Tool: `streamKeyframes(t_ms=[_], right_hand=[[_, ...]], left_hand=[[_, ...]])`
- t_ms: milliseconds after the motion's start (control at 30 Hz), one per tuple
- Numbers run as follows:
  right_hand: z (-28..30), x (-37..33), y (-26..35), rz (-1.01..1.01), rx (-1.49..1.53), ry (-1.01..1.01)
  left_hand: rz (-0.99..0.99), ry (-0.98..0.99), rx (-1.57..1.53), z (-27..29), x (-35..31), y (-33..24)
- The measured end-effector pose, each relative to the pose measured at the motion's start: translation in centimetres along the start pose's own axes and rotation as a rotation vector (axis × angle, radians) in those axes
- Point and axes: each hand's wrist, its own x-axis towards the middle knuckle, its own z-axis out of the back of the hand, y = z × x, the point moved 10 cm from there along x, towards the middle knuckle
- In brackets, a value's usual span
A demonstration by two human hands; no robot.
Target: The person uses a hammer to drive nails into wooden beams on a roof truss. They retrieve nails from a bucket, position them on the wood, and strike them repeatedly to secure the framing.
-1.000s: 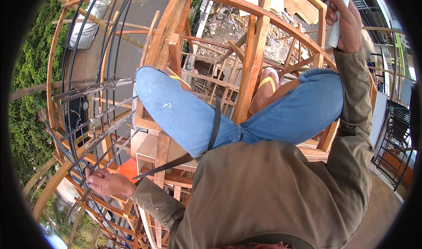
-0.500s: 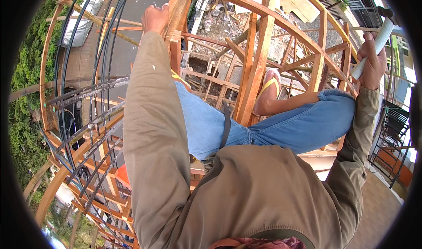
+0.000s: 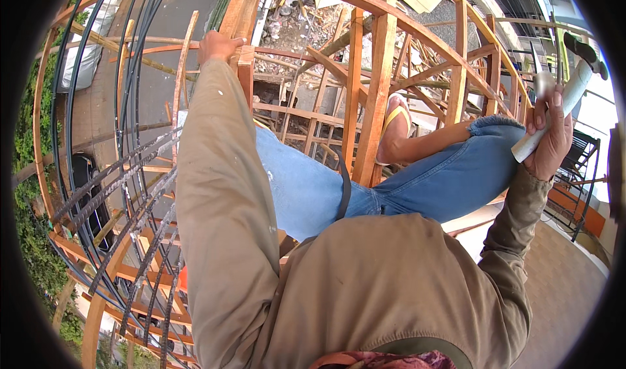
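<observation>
Partly turned from sight, the left hand (image 3: 218,45) lies at eleven o'clock against a wooden beam (image 3: 244,7), its thumb over the wood; its fingertips do not show, so I cannot tell whether it grips anything. The left sleeve (image 3: 225,173) hides part of the jeans (image 3: 300,183) and the inner ends of the ridged steel bars (image 3: 124,180) at nine o'clock. A pale blurred patch (image 3: 542,85) beside the right hand's fingers is hard to make out. Between two and three o'clock, the right hand (image 3: 551,134) is wrapped around a hammer (image 3: 567,92). The hammer's long axis slants, dark head toward one o'clock, pale butt toward seven. The left arm reaches out nearly straight toward twelve; the right forearm rises toward one, palm side partly visible.
</observation>
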Motion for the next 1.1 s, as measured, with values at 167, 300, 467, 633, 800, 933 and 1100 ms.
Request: streamKeyframes(t_ms=[167, 300, 467, 633, 800, 933, 1100], right_hand=[[-1.6, -1.6, 4.9, 0.017, 0.276, 0.164], [-3.3, -2.9, 6.9, 0.05, 0.375, 0.182], [-3.7, -5.4, 7.1, 0.065, 0.239, 0.009], [1.6, -8.1, 9.7, 0.065, 0.02, -0.228], [5.9, -7.6, 11.6, 0.083, 0.048, -0.27], [1.5, -6.8, 11.8, 0.136, 0.123, -0.179], [-1.8, -6.1, 9.2, 0.055, 0.006, -0.144]], left_hand=[[0.02, 0.024, -0.026, -0.5, -0.7, -1.8], [-0.008, 0.044, 0.001, 0.4, -0.2, -2.1], [0.015, -0.007, -0.015, 0.7, 1.1, -0.5], [-0.018, 0.035, -0.089, 1.0, -0.7, -1.3], [-0.042, -0.044, -0.122, 1.4, -0.2, -1.5], [-0.019, -0.075, -0.143, 1.7, -0.3, -1.5], [-0.037, -0.098, -0.13, 2.0, -0.5, -1.4]])
